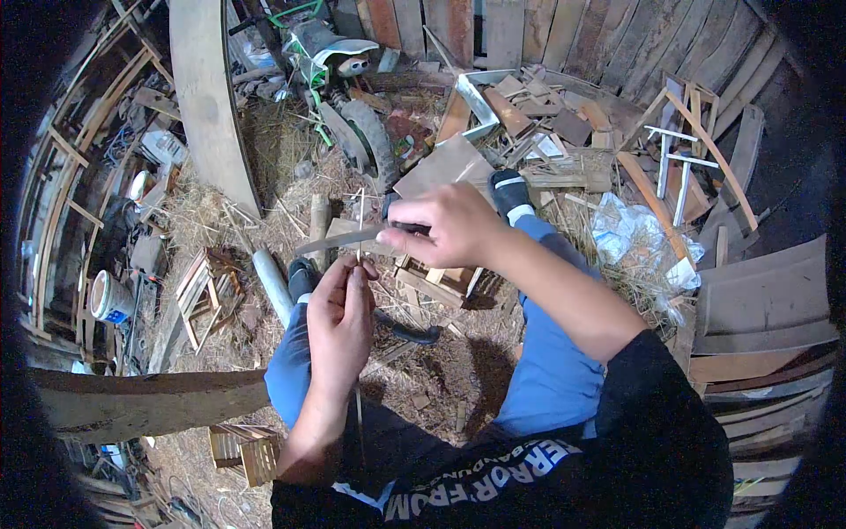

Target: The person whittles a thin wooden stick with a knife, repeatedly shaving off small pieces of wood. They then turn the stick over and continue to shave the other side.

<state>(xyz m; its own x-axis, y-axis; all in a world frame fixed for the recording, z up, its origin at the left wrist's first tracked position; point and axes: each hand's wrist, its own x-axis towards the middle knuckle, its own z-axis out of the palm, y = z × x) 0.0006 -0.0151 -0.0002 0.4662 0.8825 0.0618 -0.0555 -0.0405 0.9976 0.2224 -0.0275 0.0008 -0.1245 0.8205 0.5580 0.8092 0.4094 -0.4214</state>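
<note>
In the middle of the head view, my right hand [445,225] is wrapped round the dark handle of a knife [339,240], its curved blade pointing left. My left hand [339,322] pinches a thin wooden stick [360,212] just below the blade. The stick stands roughly upright, and its lower part runs down past my left wrist towards my lap. In this view the blade crosses the stick right above my left fingertips. Beneath my hands, between my feet, sits a small wooden slatted crate [441,280], partly covered by my right hand.
Straw and wood chips cover the ground. A wooden slatted frame [210,295] and another small crate [245,454] lie to the left, near a white bucket [110,298]. Scrap wood [546,115] is piled ahead, beside a motorbike [339,97]. A plastic bag [627,231] lies right.
</note>
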